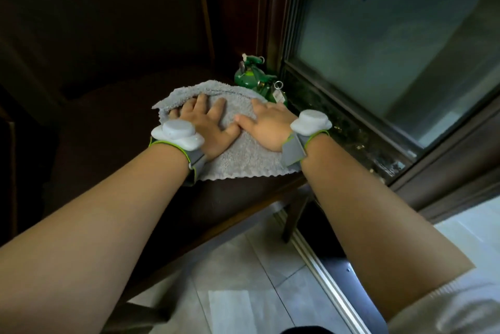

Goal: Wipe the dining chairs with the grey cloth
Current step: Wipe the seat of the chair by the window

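While both hands press flat on the cloth (pixel 243 155), left hand (pixel 208 128) and right hand (pixel 266 126) fingers spread wide, cloth covers the chair (pixel 113 128) seat.

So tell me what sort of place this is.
Probably a home dining corner: a dark wooden chair with the grey cloth on its seat, a glass sliding door beside it, and a pale tiled floor.

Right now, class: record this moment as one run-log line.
step: wiping seat | left hand: flat on grey cloth | right hand: flat on cloth | chair: dark seat under cloth | nearby: green object
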`<move>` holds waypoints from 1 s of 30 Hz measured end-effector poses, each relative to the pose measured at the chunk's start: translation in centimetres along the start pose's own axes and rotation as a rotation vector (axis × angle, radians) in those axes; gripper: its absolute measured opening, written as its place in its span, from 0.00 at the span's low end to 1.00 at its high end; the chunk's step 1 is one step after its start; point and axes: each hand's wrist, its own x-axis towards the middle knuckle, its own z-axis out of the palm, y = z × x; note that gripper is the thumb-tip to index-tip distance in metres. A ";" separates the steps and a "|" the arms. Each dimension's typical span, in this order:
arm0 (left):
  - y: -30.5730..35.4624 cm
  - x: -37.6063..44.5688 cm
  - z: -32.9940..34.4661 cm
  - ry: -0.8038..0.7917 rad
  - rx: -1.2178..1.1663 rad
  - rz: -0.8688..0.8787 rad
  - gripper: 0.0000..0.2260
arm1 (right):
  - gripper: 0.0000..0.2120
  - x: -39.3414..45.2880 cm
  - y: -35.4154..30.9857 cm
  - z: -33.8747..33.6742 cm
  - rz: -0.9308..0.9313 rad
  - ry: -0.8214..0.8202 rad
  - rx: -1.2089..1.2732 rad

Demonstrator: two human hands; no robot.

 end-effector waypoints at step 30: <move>0.9 -10.4 -0.5 -0.051 0.095 0.389 0.48 | 0.48 -12.0 5.6 4.1 -0.331 0.312 0.060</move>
